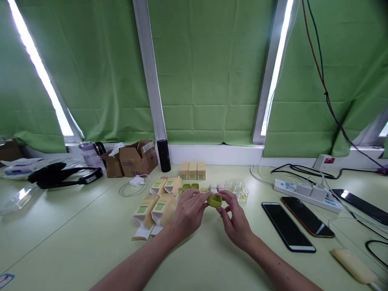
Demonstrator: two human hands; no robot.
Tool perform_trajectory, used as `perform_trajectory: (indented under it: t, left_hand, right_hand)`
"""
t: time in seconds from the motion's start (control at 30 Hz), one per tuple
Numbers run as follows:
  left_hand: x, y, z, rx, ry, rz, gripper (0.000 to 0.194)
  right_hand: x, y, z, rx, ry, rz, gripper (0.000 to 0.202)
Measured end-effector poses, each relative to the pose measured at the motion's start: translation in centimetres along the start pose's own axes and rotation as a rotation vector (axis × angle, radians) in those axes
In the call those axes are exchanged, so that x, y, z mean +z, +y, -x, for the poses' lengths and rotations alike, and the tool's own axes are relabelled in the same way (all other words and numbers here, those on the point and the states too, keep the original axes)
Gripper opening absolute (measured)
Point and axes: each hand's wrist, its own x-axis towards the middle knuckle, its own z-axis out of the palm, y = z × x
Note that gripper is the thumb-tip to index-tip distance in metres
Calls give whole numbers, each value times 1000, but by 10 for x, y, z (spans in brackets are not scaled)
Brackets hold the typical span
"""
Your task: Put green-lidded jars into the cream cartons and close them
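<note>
Between my two hands, just above the table, is a small green cup-shaped piece [215, 201]. My left hand [190, 212] pinches its left side, and the fingers of my right hand [235, 218] close on its right side. More green pieces [190, 186] lie behind my left hand, partly hidden. Small gold parts [204, 189], white and pinkish small pieces [214, 187] and several clear cups [239, 188] with gold bits inside stand just beyond the hands. Left of my left hand lie several beige cartons [164, 209] with green windows, some with open flaps.
Three closed beige boxes [192, 170] stand at the back. A black cylinder [164, 156] and cardboard boxes [138, 158] are at back left, near a white charger [137, 180]. On the right lie phones [288, 226], a power strip [307, 195] with cables and a yellowish power bank [353, 264].
</note>
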Motion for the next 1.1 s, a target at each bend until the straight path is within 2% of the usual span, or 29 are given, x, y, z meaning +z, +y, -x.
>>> perform_trajectory:
  t: [0.17, 0.33, 0.5, 0.7, 0.93, 1.1]
  left_hand:
    - [4, 1, 3, -147, -32, 163, 32]
    - [5, 1, 3, -301, -61, 303, 25]
    - [7, -1, 4, -417, -81, 376, 21]
    - [9, -1, 5, -441, -100, 387, 19]
    - [8, -4, 5, -398, -123, 371, 21]
    - [7, -4, 4, -387, -144, 371, 12]
  right_hand:
    - [-3, -4, -2, 85, -60, -39, 39]
    - [-5, -8, -3, 61, -77, -53, 52]
    - [-3, -6, -4, 86, -78, -84, 53]
    - [-1, -4, -7, 190, -74, -140, 46]
    - [-1, -3, -8, 275, -86, -245, 43]
    - [-2, -5, -8, 328, -91, -390, 46]
